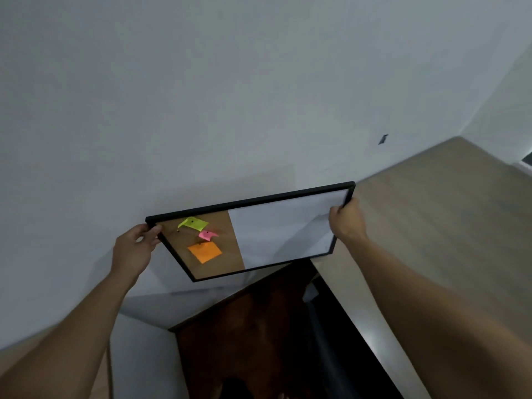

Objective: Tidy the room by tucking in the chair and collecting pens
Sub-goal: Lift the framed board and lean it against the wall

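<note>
A black-framed board (282, 234), half cork and half whiteboard, is held up against the white wall (201, 110). Yellow, pink and orange sticky notes (205, 251) are pinned to its cork half. My left hand (135, 249) grips the board's left edge near the top corner. My right hand (347, 220) grips its right edge near the upper right corner. No chair and no pens are in view.
A light wood panel (431, 226) runs along the right of the board. Below the board lie a dark brown wooden surface (253, 335) and a black piece (345, 341) beside it. A small dark mark (383, 139) sits on the wall.
</note>
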Available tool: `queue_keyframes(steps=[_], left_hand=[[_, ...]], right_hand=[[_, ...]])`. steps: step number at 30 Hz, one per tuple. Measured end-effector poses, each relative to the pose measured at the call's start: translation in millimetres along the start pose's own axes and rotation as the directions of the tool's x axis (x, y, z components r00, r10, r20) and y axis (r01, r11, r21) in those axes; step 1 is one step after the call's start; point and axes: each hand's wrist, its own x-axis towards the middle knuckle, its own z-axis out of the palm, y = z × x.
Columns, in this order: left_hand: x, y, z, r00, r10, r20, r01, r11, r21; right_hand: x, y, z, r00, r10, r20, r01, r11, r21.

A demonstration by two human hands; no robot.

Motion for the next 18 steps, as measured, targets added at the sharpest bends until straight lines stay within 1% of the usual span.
queue_keyframes(steps=[4, 7, 9, 13, 18], left_hand=[[8, -6, 25, 0.997, -0.07, -0.044, 0.069, 0.998, -0.011], [14, -10, 32, 0.985, -0.126, -0.119, 0.121, 0.991, -0.048], [20, -14, 35, 0.976, -0.155, -0.15, 0.145, 0.987, -0.075], [32, -15, 39, 0.967, -0.166, -0.193, 0.152, 0.984, -0.088], [45, -17, 33, 0.95, -0.212, -0.229, 0.173, 0.969, -0.177]], right_hand=[[14, 26, -4, 0.999, 0.01, 0.042, -0.01, 1.0, -0.003], [23, 33, 3, 0.997, -0.013, 0.072, 0.014, 1.0, -0.01], [29, 27, 7, 0.994, -0.028, 0.104, 0.027, 1.0, 0.011], [48, 10, 18, 0.983, -0.056, 0.175, 0.047, 0.997, 0.057], [83, -14, 45, 0.966, -0.067, 0.25, 0.052, 0.996, 0.068]])
